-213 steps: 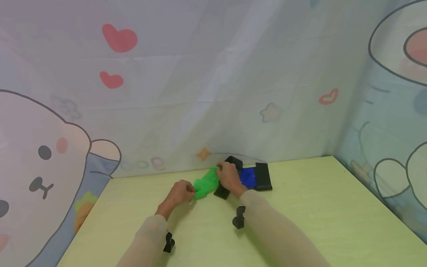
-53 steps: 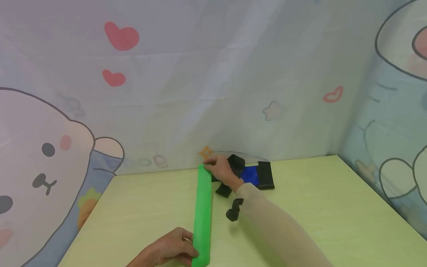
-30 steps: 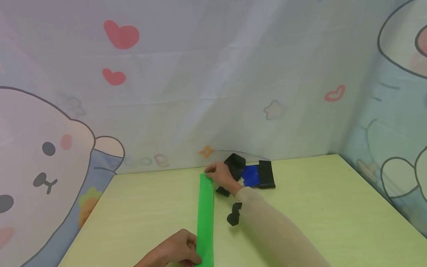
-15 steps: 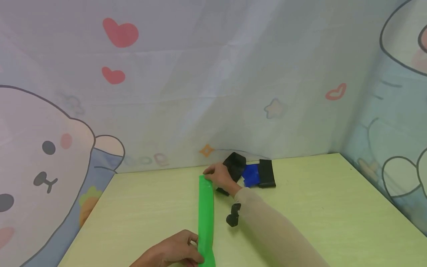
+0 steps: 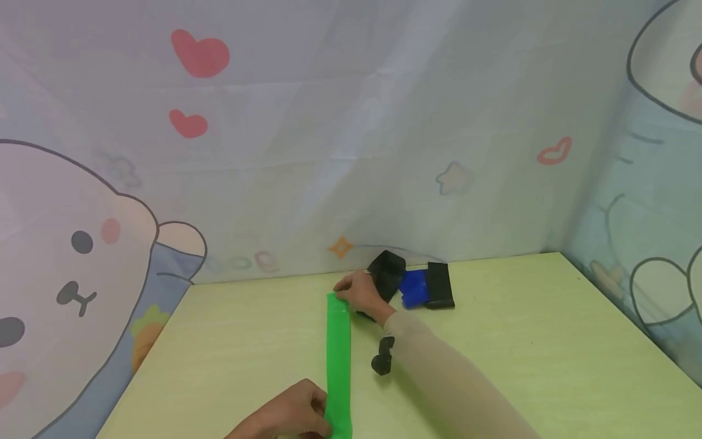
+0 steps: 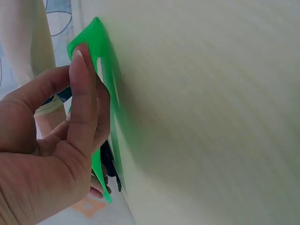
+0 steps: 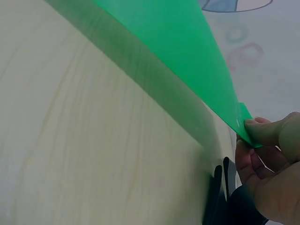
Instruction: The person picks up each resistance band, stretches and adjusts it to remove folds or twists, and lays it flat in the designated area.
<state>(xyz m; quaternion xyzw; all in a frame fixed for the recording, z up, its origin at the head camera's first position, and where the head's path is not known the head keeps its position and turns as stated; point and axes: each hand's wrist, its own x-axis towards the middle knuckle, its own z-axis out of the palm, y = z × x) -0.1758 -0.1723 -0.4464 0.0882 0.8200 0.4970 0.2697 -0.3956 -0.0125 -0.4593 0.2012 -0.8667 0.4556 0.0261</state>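
Note:
A long green band [image 5: 338, 360] is stretched flat from front to back across the pale green table [image 5: 521, 341]. My left hand [image 5: 290, 417] pinches its near end at the bottom of the head view; in the left wrist view the fingers [image 6: 82, 108] grip the green band [image 6: 105, 93] edge. My right hand [image 5: 359, 294] pinches the far end; in the right wrist view its fingertips [image 7: 262, 133] hold the green band [image 7: 187, 51] just above the table.
Behind my right hand lie a black band [image 5: 386, 274], a blue band [image 5: 414, 288] and another black band [image 5: 440, 285] near the back wall. A cartoon-print cloth [image 5: 329, 134] walls in the table at the back and right.
Over seven seconds the bunched green band was drawn out into a long strip, the left hand moving toward me. In the last second the band stays taut with little motion.

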